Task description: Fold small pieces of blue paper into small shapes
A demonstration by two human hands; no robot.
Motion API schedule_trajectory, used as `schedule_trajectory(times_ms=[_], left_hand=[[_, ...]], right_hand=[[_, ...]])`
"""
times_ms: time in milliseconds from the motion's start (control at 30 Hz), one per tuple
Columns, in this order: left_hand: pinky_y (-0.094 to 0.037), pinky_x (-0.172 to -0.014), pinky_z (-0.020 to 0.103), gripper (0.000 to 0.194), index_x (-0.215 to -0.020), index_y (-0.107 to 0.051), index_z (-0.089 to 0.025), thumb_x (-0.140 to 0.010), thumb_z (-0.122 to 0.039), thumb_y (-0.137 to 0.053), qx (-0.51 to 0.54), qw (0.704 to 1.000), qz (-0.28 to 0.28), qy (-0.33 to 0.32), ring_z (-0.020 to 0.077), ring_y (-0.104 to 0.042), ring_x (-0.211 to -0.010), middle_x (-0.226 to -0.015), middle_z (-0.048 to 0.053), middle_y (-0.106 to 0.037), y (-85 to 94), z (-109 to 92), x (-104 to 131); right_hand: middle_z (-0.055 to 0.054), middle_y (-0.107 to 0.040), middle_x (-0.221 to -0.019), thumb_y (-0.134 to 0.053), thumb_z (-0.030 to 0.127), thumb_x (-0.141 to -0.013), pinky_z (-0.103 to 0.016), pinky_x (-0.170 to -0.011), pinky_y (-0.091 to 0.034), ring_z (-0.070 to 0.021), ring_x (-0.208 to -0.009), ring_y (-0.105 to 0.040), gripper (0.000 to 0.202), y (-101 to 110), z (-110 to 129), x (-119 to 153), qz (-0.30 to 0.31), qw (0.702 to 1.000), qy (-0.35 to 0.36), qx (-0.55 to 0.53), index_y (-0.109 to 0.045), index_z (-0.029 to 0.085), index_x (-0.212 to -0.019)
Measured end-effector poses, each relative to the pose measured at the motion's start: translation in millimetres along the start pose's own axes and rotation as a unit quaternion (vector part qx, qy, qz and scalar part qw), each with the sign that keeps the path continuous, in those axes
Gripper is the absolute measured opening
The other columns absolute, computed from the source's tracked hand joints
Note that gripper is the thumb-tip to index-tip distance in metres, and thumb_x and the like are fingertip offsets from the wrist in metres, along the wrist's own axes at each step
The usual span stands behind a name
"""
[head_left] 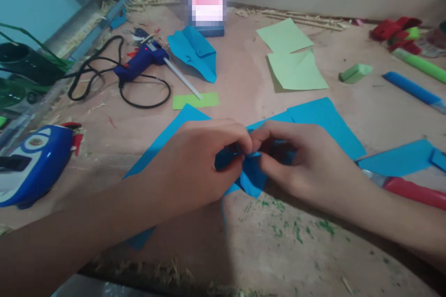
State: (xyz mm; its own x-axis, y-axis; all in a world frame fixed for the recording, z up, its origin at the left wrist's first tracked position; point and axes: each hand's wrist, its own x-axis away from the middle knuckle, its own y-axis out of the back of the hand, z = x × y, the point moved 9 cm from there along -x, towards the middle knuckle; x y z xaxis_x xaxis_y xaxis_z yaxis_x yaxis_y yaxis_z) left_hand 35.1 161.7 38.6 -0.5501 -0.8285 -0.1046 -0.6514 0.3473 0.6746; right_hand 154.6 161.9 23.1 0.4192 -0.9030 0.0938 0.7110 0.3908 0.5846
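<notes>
A small folded piece of blue paper is pinched between both hands at the middle of the view. My left hand grips it with thumb and forefinger from the left. From the right, my right hand pinches the same piece, its fingertips touching those of the left. The fingers partly cover the fold. Beneath the hands lie larger blue sheets; one blue sheet sticks out at the right, another blue sheet at the left.
A blue glue gun with a looped black cord lies at the back left, near crumpled blue paper. Pale green sheets lie behind the hands. A blue-and-white device sits at left, a red-handled tool at right.
</notes>
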Motion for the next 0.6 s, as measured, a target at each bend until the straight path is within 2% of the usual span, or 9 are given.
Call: schedule_trajectory(times_ms=[100, 233, 433, 600], left_hand=[[-0.054, -0.084, 0.032, 0.021, -0.088, -0.072, -0.025, -0.085, -0.007, -0.063, 0.045, 0.999, 0.017, -0.012, 0.0201, -0.072, -0.092, -0.098, 0.000, -0.078, -1.2, -0.1, -0.6], [-0.054, -0.085, 0.031, 0.022, -0.088, -0.074, -0.024, -0.087, -0.005, -0.064, 0.059, 0.998, 0.030, -0.021, 0.0196, -0.072, -0.094, -0.099, 0.001, -0.078, -0.9, 0.7, -0.2], [-0.052, -0.080, 0.028, 0.022, -0.090, -0.075, -0.024, -0.089, -0.007, -0.061, 0.025, 0.998, 0.055, -0.024, 0.0181, -0.072, -0.090, -0.101, 0.001, -0.077, -4.0, -0.2, 1.1], [-0.053, -0.082, 0.029, 0.020, -0.089, -0.073, -0.021, -0.087, -0.006, -0.059, 0.033, 0.998, 0.048, -0.014, 0.0187, -0.072, -0.091, -0.098, 0.002, -0.078, -5.1, -0.9, 0.3]], right_hand=[[0.001, -0.072, -0.077, -0.060, 0.005, -0.084, -0.025, -0.056, -0.043, -0.0135, -0.064, -0.061, 0.019, -1.6, -7.1, -2.1, 0.013, 0.998, -0.007, -0.056, -0.072, 0.019, -0.087], [-0.003, -0.077, -0.094, -0.063, 0.008, -0.088, -0.028, -0.068, -0.052, -0.0180, -0.081, -0.069, 0.016, -4.2, -13.5, -4.2, 0.047, 0.993, 0.001, -0.109, -0.074, 0.020, -0.088], [-0.003, -0.077, -0.096, -0.060, 0.005, -0.088, -0.030, -0.074, -0.055, -0.0193, -0.086, -0.072, 0.022, -2.8, -10.3, -3.8, 0.057, 0.994, 0.020, -0.095, -0.076, 0.021, -0.088], [-0.003, -0.077, -0.098, -0.060, 0.003, -0.086, -0.031, -0.077, -0.056, -0.0199, -0.089, -0.072, 0.025, 0.6, 1.8, -0.5, 0.053, 0.995, 0.058, -0.069, -0.077, 0.021, -0.088]])
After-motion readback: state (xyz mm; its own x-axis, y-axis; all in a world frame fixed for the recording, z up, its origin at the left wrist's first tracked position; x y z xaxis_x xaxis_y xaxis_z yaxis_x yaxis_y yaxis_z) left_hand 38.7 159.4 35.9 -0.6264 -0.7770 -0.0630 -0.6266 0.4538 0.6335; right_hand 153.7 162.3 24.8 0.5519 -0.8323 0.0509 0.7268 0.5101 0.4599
